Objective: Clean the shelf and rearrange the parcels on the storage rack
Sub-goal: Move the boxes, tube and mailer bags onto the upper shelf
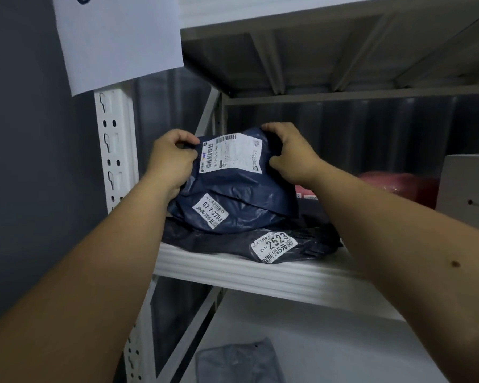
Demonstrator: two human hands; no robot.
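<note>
Navy blue parcel with white labels, white shelf, red bag, grey wall.

Glossy crinkled plastic parcel, matt paper label, smooth painted metal shelf, perhaps cloth rag

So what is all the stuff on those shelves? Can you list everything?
blue parcel: 1, dark blue with white labels, middle shelf, on top of the black parcel, held by both hands
black parcel: 1, black, white label, middle shelf front
red bag: 1, red, middle shelf, further back on the right
white box: 1, white, right edge
cloth: 1, grey, lower shelf
paper sign: 1, white, on rack post
rack: 1, white
left hand: grips parcel's left edge
right hand: grips parcel's top right corner
</note>
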